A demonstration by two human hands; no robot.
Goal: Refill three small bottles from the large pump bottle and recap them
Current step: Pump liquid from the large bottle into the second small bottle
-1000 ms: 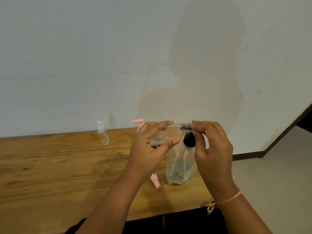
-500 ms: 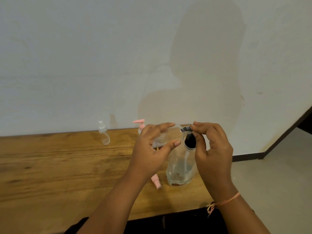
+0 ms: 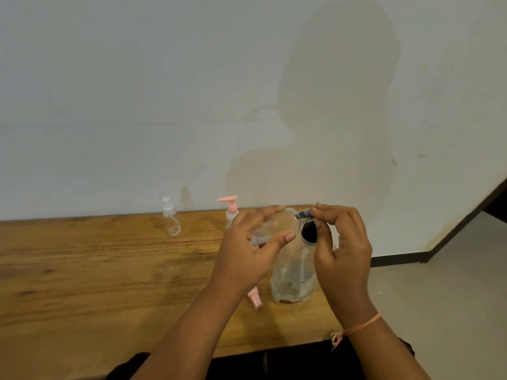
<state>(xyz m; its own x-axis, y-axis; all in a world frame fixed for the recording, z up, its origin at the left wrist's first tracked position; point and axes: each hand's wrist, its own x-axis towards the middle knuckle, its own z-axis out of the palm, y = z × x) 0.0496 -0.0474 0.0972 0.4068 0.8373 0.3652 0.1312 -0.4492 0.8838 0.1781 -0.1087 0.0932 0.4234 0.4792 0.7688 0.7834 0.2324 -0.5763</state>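
Large pump bottle [image 3: 293, 275] stands upright, the right hand [image 3: 343, 250] pinching its silver nozzle [image 3: 304, 214], the left hand [image 3: 247, 250] curled round a small bottle [image 3: 271, 226] held sideways just beside it.

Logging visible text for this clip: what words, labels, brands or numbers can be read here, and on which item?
No readable text anywhere.
The large clear plastic pump bottle, small clear white-capped bottle, small pink-pump bottle and wooden table show no labels.
Brownish patch at the large bottle's base: too blurred to tell.
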